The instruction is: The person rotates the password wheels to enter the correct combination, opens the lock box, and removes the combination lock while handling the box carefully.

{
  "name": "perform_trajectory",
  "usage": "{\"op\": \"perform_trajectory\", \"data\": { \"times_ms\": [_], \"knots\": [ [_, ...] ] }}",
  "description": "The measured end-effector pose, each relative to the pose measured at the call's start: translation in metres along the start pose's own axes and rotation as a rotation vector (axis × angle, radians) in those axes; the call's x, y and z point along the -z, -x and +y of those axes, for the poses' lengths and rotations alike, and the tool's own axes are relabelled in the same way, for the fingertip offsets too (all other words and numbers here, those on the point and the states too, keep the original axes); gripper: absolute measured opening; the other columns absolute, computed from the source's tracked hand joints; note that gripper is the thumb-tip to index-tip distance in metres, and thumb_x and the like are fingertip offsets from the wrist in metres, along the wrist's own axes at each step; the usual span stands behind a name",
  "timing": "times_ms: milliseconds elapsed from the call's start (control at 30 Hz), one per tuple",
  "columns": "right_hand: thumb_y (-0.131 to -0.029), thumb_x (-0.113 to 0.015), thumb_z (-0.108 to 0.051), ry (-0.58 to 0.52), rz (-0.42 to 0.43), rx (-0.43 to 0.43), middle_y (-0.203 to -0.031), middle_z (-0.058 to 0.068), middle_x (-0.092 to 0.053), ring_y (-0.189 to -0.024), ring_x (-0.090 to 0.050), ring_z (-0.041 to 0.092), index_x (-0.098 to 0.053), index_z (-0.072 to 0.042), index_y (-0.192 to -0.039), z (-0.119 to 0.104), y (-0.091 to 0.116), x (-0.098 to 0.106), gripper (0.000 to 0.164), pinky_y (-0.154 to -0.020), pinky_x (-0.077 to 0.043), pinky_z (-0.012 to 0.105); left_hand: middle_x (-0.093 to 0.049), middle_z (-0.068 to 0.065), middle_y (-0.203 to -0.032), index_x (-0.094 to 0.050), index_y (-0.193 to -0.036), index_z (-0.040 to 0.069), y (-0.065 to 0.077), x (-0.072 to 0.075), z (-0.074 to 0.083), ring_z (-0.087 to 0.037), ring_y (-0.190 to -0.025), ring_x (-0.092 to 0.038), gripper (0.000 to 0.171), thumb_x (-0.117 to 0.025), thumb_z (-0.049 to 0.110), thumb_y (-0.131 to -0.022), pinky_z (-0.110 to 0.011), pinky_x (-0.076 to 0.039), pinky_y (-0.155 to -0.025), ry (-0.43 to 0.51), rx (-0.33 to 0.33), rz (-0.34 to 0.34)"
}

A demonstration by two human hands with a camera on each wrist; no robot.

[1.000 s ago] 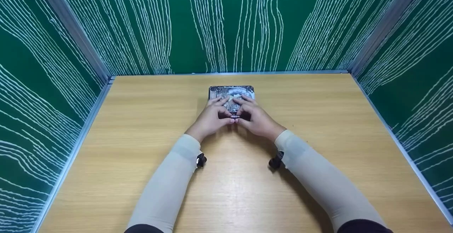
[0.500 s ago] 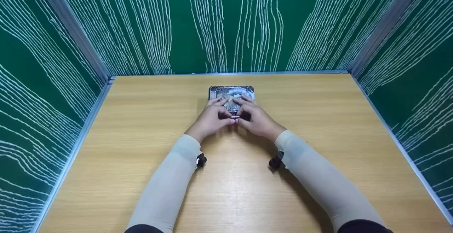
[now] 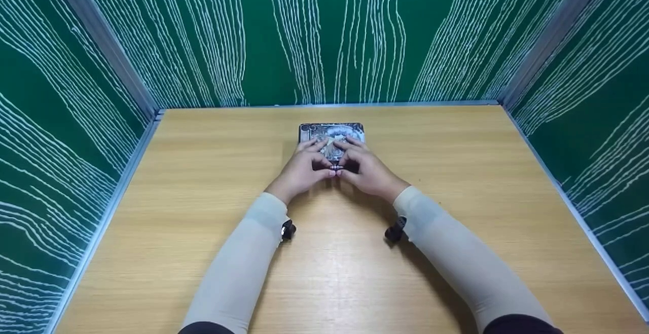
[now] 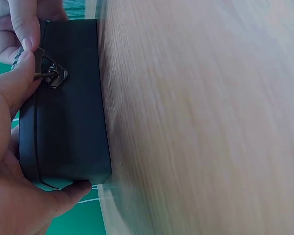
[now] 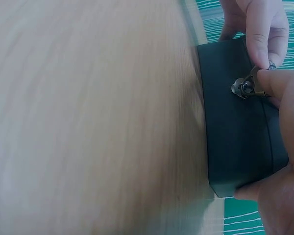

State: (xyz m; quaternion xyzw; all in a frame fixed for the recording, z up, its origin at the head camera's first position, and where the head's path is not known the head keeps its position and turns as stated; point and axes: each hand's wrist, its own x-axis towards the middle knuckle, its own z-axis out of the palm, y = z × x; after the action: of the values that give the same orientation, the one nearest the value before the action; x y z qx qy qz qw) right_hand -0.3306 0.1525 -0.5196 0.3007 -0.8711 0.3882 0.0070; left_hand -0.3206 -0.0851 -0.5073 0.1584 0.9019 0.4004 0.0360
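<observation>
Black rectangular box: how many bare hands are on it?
2: the left hand on its left side, the right hand on its right, both pinching the small metal padlock.

Even, bright light fills the head view, with pale glare low in the middle of the light-brown wood-grain tabletop [image 3: 334,273] and soft shadows along the inner sides of the pale grey fabric sleeves [image 3: 456,248]. Both wrist views look hazier, the tabletop's grain smeared, while the dark rectangular box [image 4: 73,127] has clearer edges, its front in dull shade.
</observation>
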Motion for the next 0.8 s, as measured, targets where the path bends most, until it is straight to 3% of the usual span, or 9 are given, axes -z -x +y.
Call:
{"op": "perform_trajectory", "data": {
  "times_ms": [400,800],
  "knots": [
    [-0.101,-0.081,-0.009,0.002,0.005,0.021,-0.177,0.01,-0.053,-0.176,-0.026,0.042,-0.072,-0.007,-0.104,0.0013,-0.0006,-0.0001,0.01,-0.145,-0.013,0.067,-0.039,0.007,-0.185,-0.087,-0.106,0.016,0.0006,0.001,-0.0012,-0.025,-0.177,-0.023,0.013,-0.089,0.027,-0.1,-0.053,-0.017,-0.147,-0.01,-0.041,-0.011],
    [-0.1,-0.082,-0.009,-0.007,0.001,0.008,-0.178,0.008,-0.051,-0.176,-0.025,0.042,-0.073,-0.009,-0.104,0.0021,-0.0003,-0.0002,0.01,-0.144,-0.013,0.068,-0.04,0.009,-0.184,-0.087,-0.105,0.018,0.0004,0.0006,-0.001,-0.024,-0.178,-0.022,0.01,-0.091,0.025,-0.098,-0.054,-0.016,-0.147,-0.004,-0.021,-0.009]
  ]
}}
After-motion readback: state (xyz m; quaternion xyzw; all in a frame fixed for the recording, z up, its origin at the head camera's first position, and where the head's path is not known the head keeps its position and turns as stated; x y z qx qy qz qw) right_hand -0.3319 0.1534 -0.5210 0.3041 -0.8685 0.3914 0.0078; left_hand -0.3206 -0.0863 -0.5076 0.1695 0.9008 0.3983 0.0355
